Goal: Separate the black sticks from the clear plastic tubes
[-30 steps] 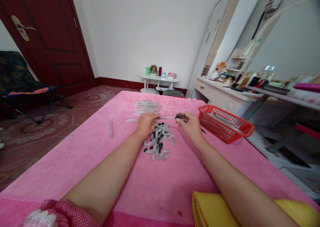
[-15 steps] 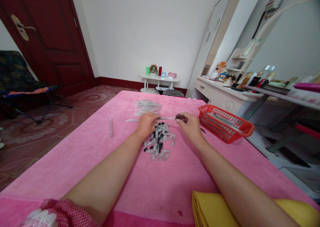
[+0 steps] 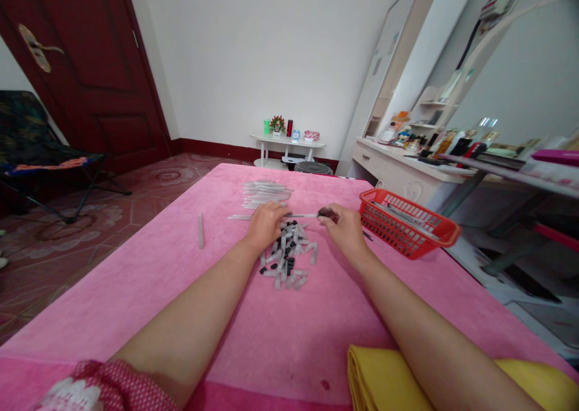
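Note:
A thin pen [image 3: 304, 215] with a clear barrel lies crosswise between my hands, just above the pink cloth. My left hand [image 3: 266, 223] is closed around its middle, and the barrel's other end sticks out to the left. The fingertips of my right hand [image 3: 341, 223] pinch the pen's right end, where something dark shows; its exact shape is hidden. Right below the hands is a heap of clear caps [image 3: 296, 236] mixed with small black plugs [image 3: 290, 263]. Behind my left hand lies a stack of clear pen barrels [image 3: 266, 192].
A single clear tube [image 3: 201, 231] lies at the left on the pink cloth [image 3: 149, 302]. An orange-red basket [image 3: 409, 239] holding thin rods stands at the right, a dark thin piece [image 3: 368, 236] beside it. Folded yellow cloth [image 3: 380, 375] lies under my right forearm.
Almost nothing differs. Both hands keep their hold on the pen, with only a very slight shift of the right fingers.

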Available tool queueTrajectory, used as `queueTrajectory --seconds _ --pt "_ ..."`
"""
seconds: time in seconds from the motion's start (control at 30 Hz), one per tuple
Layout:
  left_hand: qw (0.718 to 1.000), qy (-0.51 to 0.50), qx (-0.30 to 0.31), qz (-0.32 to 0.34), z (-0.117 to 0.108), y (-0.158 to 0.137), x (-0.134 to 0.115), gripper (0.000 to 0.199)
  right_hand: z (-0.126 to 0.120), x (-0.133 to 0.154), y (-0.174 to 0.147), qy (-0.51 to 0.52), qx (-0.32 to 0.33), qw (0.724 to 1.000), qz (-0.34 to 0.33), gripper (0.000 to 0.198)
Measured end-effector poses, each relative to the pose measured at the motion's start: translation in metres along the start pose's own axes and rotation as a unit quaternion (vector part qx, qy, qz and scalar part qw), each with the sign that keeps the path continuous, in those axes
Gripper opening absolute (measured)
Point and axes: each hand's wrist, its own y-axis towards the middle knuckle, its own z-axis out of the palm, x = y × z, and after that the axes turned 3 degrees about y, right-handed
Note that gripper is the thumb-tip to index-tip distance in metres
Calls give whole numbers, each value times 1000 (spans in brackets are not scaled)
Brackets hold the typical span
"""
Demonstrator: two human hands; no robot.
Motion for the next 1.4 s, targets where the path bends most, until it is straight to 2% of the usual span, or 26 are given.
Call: queueTrajectory --seconds 0.17,0.33,0.4,0.5,0.57,0.6,0.73,0.93,1.03,1.2,1.33,1.4 --pt "1000 -13 -10 3 -3 1 -2 28 -1 3 -2 8 6 1000 19 14" --pt "1000 -6 -19 4 -6 1 -6 31 -6 11 -5 -55 25 998 33 43" --pt "1000 -2 -18 -7 -7 0 -7 32 -6 11 -4 -58 24 998 30 39" --pt "1000 -2 -17 -20 -6 0 -8 29 -3 7 -3 -28 13 999 6 20" --pt "1000 -4 -13 -21 -6 0 -8 27 -1 6 -3 -22 20 1000 0 15" --pt "1000 -5 -11 -20 -6 0 -8 27 -1 6 -4 -31 27 999 3 17" --pt "1000 -11 -12 -20 -6 0 -8 30 -4 10 -5 -80 54 995 39 42" --pt "999 -18 -21 -37 -5 0 -7 28 -4 3 -3 -53 39 998 14 15" --pt "999 -21 -18 -37 -5 0 -6 28 -3 2 -3 -71 52 996 21 21" --pt "999 -18 -14 -36 -5 0 -6 28 -5 7 -3 -73 29 997 17 14" --pt "999 -21 -9 -32 -5 0 -6 28 -9 12 -3 -96 62 993 27 33" --pt "999 -25 -12 -31 -5 0 -6 28 -10 13 -3 -101 60 993 29 32"
